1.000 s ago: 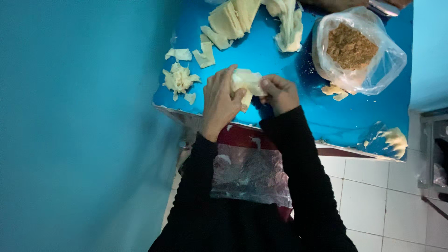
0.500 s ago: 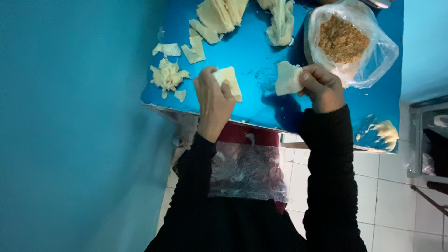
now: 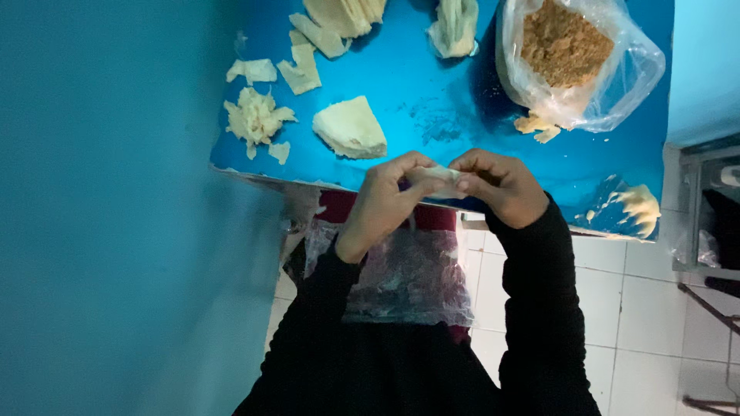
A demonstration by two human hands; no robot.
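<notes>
Both hands have come together — left hand [image 3: 383, 202] and right hand [image 3: 499, 185] pinching one pale dough sheet [image 3: 439, 179] between their fingertips — folded wedge [image 3: 351, 128] just beyond.

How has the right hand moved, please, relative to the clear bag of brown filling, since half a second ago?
Yes: the right hand has drawn away from the bag, toward the left hand.

A blue counter [image 3: 462, 108] carries everything. Near its left edge lie a crumbled pale heap [image 3: 254, 119] and small torn scraps [image 3: 304, 69]. Beside them sits a thick pale wedge [image 3: 351, 127]. At the far edge lie stacked pale sheets [image 3: 347, 14] and a folded piece [image 3: 455, 27]. A clear plastic bag [image 3: 617, 85] of brown crumbs [image 3: 566, 42] stands to the right, with pale scraps [image 3: 640, 208] at the near right corner.
</notes>
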